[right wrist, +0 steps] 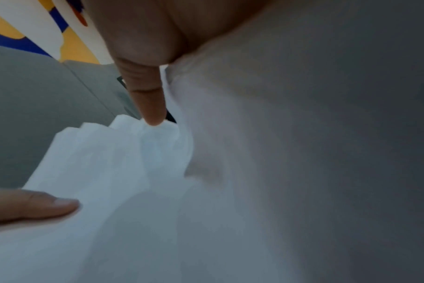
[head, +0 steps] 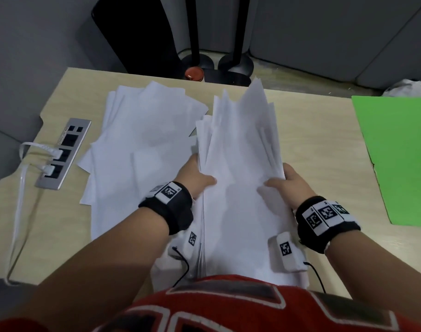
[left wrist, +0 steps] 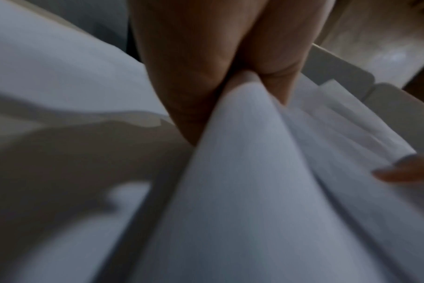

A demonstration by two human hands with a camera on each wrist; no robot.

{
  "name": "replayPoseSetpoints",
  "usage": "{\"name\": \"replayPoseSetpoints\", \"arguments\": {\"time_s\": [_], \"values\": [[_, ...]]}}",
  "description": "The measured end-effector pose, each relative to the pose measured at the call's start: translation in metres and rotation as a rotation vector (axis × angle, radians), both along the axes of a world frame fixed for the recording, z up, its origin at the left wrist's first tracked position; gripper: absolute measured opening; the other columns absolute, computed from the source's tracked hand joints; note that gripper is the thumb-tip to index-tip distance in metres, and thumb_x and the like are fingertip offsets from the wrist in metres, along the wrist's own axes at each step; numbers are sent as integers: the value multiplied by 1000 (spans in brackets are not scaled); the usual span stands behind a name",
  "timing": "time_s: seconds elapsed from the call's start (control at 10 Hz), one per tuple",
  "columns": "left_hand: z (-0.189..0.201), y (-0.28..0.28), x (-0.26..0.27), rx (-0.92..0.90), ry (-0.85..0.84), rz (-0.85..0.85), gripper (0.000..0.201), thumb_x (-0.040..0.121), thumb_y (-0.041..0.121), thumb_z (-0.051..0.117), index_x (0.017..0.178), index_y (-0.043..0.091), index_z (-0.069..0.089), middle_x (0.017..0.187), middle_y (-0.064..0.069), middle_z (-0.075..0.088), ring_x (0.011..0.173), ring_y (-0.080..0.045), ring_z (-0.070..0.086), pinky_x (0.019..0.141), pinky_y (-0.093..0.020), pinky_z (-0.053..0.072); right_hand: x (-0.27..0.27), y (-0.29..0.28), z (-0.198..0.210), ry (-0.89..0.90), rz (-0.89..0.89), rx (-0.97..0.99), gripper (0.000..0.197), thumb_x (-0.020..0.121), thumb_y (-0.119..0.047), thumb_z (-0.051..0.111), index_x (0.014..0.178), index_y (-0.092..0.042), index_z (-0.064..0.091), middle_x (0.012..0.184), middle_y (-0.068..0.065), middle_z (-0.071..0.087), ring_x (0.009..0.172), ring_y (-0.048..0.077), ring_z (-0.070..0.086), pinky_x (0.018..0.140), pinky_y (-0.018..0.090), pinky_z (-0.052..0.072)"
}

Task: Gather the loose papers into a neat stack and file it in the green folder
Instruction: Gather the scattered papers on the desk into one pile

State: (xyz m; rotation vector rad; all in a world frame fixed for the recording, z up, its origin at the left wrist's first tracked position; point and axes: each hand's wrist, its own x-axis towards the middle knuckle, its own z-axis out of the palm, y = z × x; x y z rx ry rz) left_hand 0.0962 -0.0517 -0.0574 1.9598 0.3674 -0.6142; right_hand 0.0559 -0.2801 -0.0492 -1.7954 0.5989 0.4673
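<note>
Both hands hold an uneven bundle of white papers [head: 240,149] raised off the desk, its far ends fanned out. My left hand [head: 196,174] grips the bundle's left edge, thumb on top and fingers hidden under the sheets. My right hand [head: 285,180] grips the right edge the same way. In the left wrist view the sheets [left wrist: 242,181] bow upward between thumb and palm. In the right wrist view a finger [right wrist: 149,99] runs along the paper [right wrist: 133,181]. More loose papers [head: 145,130] lie spread on the desk at left. The green folder [head: 396,152] lies closed at the right edge.
A light wooden desk [head: 319,130] carries everything. A metal socket panel [head: 63,152] with white cables plugged in sits at the left. Two black stand bases [head: 235,64] and a red round object [head: 194,73] are beyond the far edge. Something white and crumpled [head: 405,88] lies behind the folder.
</note>
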Motion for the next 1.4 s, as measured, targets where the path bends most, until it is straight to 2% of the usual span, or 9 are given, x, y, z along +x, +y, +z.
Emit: {"name": "replayPoseSetpoints", "arguments": {"time_s": [0.2,0.5,0.8,0.9,1.0,1.1,1.2,1.3,1.4], "values": [[5,13,-9,-468,120,64,54,63,-3,70,114,13,61,108,-15,69,96,-31,68,85,-40,56,-1,-4,-8,51,-121,127,71,53,-32,83,118,-22,57,104,9,73,90,34,71,89,55,54],[18,21,-17,-554,67,166,42,65,-5,73,105,8,66,97,-10,73,89,-25,70,76,-32,56,-1,-15,4,105,-31,102,41,63,-15,79,102,-8,69,96,16,75,89,39,71,93,56,51],[11,73,-4,261,-104,59,67,77,28,71,136,18,40,132,-4,50,115,-25,54,94,-31,43,13,25,9,151,186,-368,41,90,-12,57,129,0,50,123,19,60,106,33,58,75,28,39],[5,115,7,616,-8,111,76,75,44,61,142,23,32,147,-12,33,128,-38,42,105,-43,39,17,32,8,216,198,-356,43,97,-7,46,140,-2,43,140,19,49,129,33,47,85,26,46],[-1,137,9,662,189,175,91,66,63,48,143,21,26,146,-14,29,121,-43,45,101,-49,42,19,36,15,208,244,-482,38,100,-14,37,135,-12,52,140,15,48,131,31,43,106,28,38],[-5,116,6,733,148,110,84,78,68,43,144,17,30,145,-14,31,127,-43,36,101,-47,36,23,32,4,259,261,-465,36,99,-14,41,133,-12,54,139,17,47,129,33,45,99,27,41],[-10,73,-3,729,93,-24,86,78,73,37,143,16,33,144,-13,35,127,-41,38,101,-46,35,23,27,-7,208,102,-331,41,97,-9,46,137,-3,46,139,21,49,127,36,49,65,19,40],[-15,42,-8,545,94,-124,95,68,77,39,140,15,35,141,-11,42,126,-36,45,104,-44,39,28,22,-13,238,-73,-286,41,96,-9,47,137,-2,46,137,21,52,126,36,50,63,20,38],[-6,45,9,329,75,-84,91,70,72,49,141,15,37,143,-13,43,125,-33,49,106,-41,41,35,18,-13,289,-22,-345,37,98,-8,42,133,3,48,136,23,50,125,36,50,84,30,41]]}}
